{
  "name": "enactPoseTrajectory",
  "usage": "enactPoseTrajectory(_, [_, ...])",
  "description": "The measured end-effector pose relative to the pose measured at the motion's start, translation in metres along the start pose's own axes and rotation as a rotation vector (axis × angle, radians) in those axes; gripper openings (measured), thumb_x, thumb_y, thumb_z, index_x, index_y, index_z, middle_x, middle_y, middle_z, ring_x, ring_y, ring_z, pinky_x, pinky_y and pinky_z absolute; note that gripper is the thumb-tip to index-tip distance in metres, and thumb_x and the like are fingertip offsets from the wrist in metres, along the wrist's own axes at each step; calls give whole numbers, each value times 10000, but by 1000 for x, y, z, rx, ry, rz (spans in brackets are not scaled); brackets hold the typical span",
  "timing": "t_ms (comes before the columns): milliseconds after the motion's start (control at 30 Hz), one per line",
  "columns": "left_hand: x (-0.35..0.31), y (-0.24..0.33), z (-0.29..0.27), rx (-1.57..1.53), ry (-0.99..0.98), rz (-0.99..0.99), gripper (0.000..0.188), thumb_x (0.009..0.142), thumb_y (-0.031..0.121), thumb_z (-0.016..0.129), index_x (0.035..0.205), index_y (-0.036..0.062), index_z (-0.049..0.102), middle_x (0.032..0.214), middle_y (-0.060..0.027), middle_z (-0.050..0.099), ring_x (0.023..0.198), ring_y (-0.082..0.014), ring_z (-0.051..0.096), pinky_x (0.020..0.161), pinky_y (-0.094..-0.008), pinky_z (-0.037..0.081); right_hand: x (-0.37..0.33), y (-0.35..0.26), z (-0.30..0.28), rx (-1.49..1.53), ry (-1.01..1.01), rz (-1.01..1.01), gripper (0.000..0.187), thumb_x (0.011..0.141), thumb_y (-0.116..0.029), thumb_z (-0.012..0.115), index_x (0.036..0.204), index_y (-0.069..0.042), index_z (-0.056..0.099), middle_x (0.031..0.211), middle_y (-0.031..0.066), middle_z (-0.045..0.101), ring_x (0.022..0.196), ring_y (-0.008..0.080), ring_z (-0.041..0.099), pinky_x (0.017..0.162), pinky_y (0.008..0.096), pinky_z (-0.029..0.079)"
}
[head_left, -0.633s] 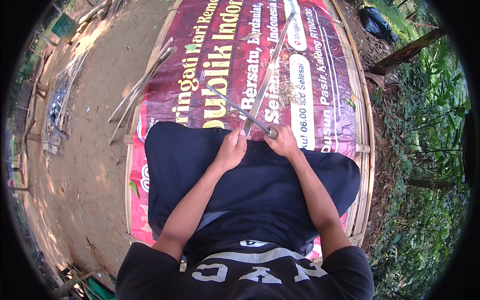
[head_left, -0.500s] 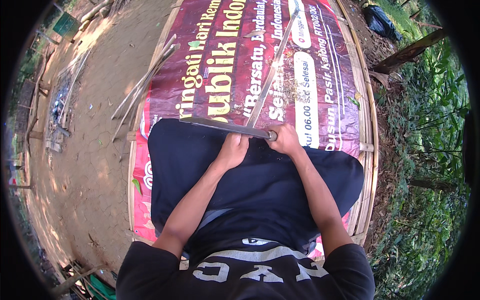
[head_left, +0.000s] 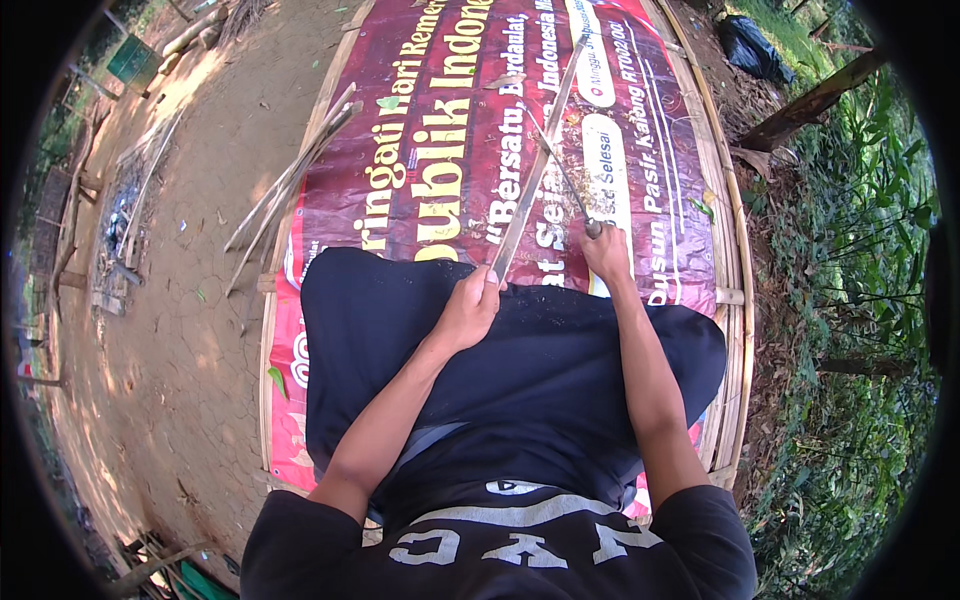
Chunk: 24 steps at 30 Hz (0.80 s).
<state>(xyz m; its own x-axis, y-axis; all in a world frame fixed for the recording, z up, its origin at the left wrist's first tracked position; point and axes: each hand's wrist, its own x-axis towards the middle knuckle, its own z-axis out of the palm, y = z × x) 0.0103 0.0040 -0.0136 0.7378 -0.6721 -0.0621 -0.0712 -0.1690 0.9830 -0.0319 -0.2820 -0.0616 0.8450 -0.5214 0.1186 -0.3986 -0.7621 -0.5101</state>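
My left hand [head_left: 470, 308] is closed around the near end of a long, pale bamboo strip [head_left: 522, 212], close over my lap. The strip slants away to the upper right above the banner. In my right hand [head_left: 607, 258] is the dark handle of a machete [head_left: 570, 182], gripped from the near side. Its blade points away and to the left, seen nearly edge-on, and crosses the strip near its middle. Whether blade and strip touch, I cannot tell. Fine shavings lie scattered on the red printed banner [head_left: 345, 205] around and beyond the strip.
Bamboo edging [head_left: 738, 340] borders the platform under the banner. Several thin sticks [head_left: 290, 180] lie over its left edge. Cracked bare earth [head_left: 190, 350] is on the left. To the right are a wooden post [head_left: 815, 100], a black plastic bag [head_left: 752, 48] and green plants [head_left: 860, 260].
The machete has moved away from my lap, swinging from lying crosswise by my left hand to pointing forward across the strip. My right hand moved forward and right; my left hand shifted slightly nearer.
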Motion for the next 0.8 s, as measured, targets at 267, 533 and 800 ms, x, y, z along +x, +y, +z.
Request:
enactPoseTrajectory(267, [13,18,-3,-452,-89,-295,350,1124,350,365,1007,45,493,650,40,367,473,-44,338,403,-237,283,-50,-76,-11,164,-218,-246,232,793,-267,684,782,-35,688,704,235,659,699,469,639,681,532,529])
enactPoseTrajectory(533, [-1,5,-4,-179,-107,-228,360,1119,323,336,981,39,508,631,0,469,507,-94,448,498,-293,400,-10,-29,-7,-55,-93,-77,236,785,-256,689,803,-22,707,730,244,675,718,451,665,692,521,537])
enactPoseTrajectory(800, [2,16,-7,-567,-102,-388,340,1121,353,361,993,65,488,627,47,357,457,-35,289,404,-226,249,-39,-60,-15,128,-197,-257,232,794,-270,693,765,-40,693,717,224,667,709,452,649,673,509,523])
